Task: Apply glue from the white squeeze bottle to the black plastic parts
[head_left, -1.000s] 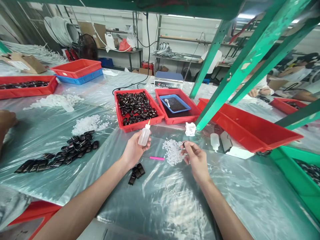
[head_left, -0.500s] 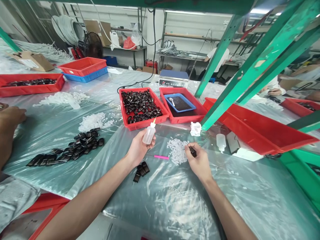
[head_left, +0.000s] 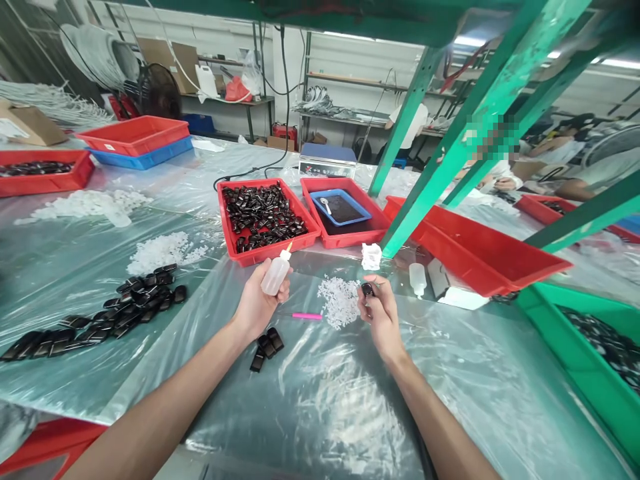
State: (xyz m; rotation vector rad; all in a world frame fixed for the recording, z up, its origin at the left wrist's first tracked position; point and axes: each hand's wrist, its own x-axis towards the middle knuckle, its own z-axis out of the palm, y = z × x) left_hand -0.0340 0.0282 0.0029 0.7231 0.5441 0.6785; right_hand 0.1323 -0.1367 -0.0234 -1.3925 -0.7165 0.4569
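Observation:
My left hand (head_left: 253, 307) is wrapped round a translucent squeeze bottle (head_left: 275, 277) with a thin yellow tip, tilted up to the right. In my right hand (head_left: 384, 321) a small glossy black plastic piece (head_left: 367, 289) is held between the fingers. That hand is at the right edge of a pile of small white plastic pieces (head_left: 339, 304). Between my hands a pink stick-like tool (head_left: 307, 316) with a thin metal end lies flat. Several black plastic pieces (head_left: 268, 346) sit together on the sheet below my left hand.
Behind my hands stand a red tray (head_left: 235, 252) of black pieces and another red tray (head_left: 345, 241) holding a blue tray (head_left: 367, 215) with a white spoon. Green posts (head_left: 407, 220) rise at right, near a second bottle (head_left: 417, 279). Black pieces (head_left: 120, 313) lie in rows at left.
The view has swung to the right, bringing more of the green bin into sight. My right hand has turned, showing more of the black piece. The neighbouring person's hand at left has left view.

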